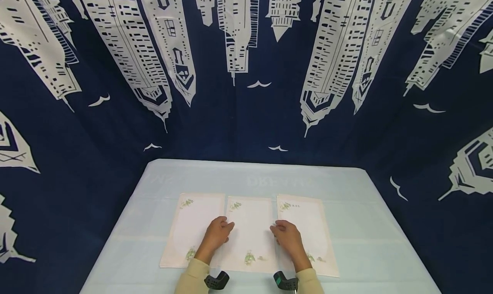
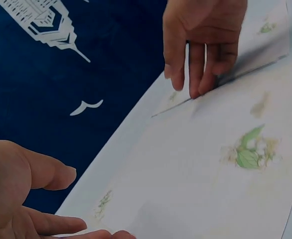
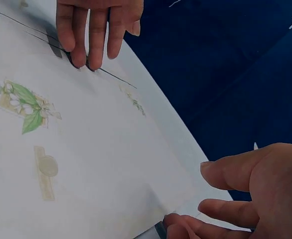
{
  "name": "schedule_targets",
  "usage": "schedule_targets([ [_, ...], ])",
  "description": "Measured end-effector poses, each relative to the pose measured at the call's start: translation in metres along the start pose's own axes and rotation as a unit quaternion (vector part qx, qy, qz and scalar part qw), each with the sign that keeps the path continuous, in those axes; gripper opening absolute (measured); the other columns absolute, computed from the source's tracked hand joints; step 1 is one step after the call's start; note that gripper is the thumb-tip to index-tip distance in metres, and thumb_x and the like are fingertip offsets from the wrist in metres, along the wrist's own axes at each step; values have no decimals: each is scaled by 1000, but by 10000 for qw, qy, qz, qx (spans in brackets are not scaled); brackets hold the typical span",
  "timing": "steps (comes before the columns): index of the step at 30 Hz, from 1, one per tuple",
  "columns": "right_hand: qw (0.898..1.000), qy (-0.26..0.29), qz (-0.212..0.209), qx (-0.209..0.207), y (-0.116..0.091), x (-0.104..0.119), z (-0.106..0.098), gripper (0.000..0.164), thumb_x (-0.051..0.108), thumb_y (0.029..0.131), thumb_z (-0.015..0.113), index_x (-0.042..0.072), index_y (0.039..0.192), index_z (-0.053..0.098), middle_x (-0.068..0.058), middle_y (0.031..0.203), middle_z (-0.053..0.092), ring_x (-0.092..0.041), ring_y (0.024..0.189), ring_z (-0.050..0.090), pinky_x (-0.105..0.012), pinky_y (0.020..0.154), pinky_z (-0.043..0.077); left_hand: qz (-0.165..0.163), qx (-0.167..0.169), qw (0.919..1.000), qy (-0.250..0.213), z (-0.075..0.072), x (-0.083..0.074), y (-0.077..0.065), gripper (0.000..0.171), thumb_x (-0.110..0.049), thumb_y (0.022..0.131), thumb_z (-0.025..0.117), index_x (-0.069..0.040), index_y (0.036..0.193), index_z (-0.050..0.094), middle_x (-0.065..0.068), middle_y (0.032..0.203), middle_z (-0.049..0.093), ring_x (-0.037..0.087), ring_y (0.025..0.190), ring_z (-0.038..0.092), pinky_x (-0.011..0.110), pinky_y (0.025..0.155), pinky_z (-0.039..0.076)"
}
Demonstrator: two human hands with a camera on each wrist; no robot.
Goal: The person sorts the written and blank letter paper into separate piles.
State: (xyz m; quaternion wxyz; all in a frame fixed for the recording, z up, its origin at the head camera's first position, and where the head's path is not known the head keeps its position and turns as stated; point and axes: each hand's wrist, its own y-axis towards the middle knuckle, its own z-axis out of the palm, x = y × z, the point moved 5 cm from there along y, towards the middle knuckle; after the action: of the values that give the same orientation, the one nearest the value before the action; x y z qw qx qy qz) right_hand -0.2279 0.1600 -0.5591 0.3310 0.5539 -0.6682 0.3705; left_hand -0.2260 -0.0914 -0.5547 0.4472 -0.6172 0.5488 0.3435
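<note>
Three pale sheets of paper with printed green sprigs lie side by side: a left sheet, a middle sheet and a right sheet. At the middle sheet's left edge is my left hand, its fingertips right by the border. My right hand sits opposite, at the right edge of that same sheet. In the left wrist view, the left hand has thumb and fingers apart. The right hand likewise shows thumb and fingers apart in the right wrist view. Neither hand grips the paper.
A pale cloth covers the table. Behind and around it hangs a dark blue curtain with white buildings and birds. Black devices sit at both wrists. Small dark print marks the right sheet's top.
</note>
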Motion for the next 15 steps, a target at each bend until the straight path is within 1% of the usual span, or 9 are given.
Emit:
schedule_targets([
  [2, 9999, 130, 37, 47, 2, -1, 1, 42, 15, 95, 68, -14, 123, 61, -21, 103, 72, -22, 78, 70, -34, 66, 57, -87, 52, 9998, -186, 0, 3, 0, 55, -19, 101, 61, 19, 137, 45, 37, 127, 57, 37, 93, 70, 43, 75, 59],
  [3, 9998, 198, 81, 46, 4, -3, 2, 42, 15, 94, 68, -14, 123, 61, -21, 102, 72, -21, 77, 69, -33, 65, 57, -110, 59, 9997, -229, 1, 4, 1, 55, -19, 101, 61, 19, 138, 45, 37, 127, 56, 36, 94, 70, 42, 76, 59],
  [6, 9996, 253, 126, 15, 7, -4, 2, 42, 13, 92, 68, -15, 122, 62, -20, 100, 73, -19, 75, 68, -31, 63, 55, -86, 67, 9996, -255, 1, 5, 3, 55, -19, 101, 60, 19, 138, 45, 37, 127, 57, 35, 94, 70, 42, 76, 59],
  [8, 9998, 190, 110, -6, 9, -4, 3, 40, 12, 91, 68, -14, 120, 63, -17, 93, 74, -18, 73, 67, -31, 64, 54, -86, 52, 9997, -225, 1, 5, 3, 55, -19, 101, 61, 19, 137, 46, 36, 126, 58, 36, 94, 69, 43, 77, 58],
  [11, 9999, -92, -34, -71, 10, -4, 4, 34, 10, 90, 69, -12, 115, 67, -9, 83, 73, -16, 70, 65, -31, 64, 51, -16, -62, 10000, 27, 1, 4, 0, 53, -19, 100, 61, 17, 135, 49, 34, 124, 60, 38, 98, 68, 47, 81, 57],
  [13, 9994, -269, -108, -177, 10, -4, 5, 29, 9, 89, 69, -9, 112, 70, -5, 79, 72, -15, 66, 63, -31, 62, 50, 53, -220, 9993, 286, 1, 2, -1, 50, -19, 98, 62, 16, 133, 53, 32, 122, 62, 42, 104, 66, 51, 85, 55],
  [15, 9987, -372, -140, -317, 10, -3, 5, 25, 8, 90, 69, -7, 110, 72, -4, 78, 71, -14, 64, 62, -31, 59, 49, 228, -415, 9971, 593, 1, 0, -3, 47, -18, 97, 64, 14, 130, 56, 32, 120, 64, 45, 109, 64, 54, 87, 54],
])
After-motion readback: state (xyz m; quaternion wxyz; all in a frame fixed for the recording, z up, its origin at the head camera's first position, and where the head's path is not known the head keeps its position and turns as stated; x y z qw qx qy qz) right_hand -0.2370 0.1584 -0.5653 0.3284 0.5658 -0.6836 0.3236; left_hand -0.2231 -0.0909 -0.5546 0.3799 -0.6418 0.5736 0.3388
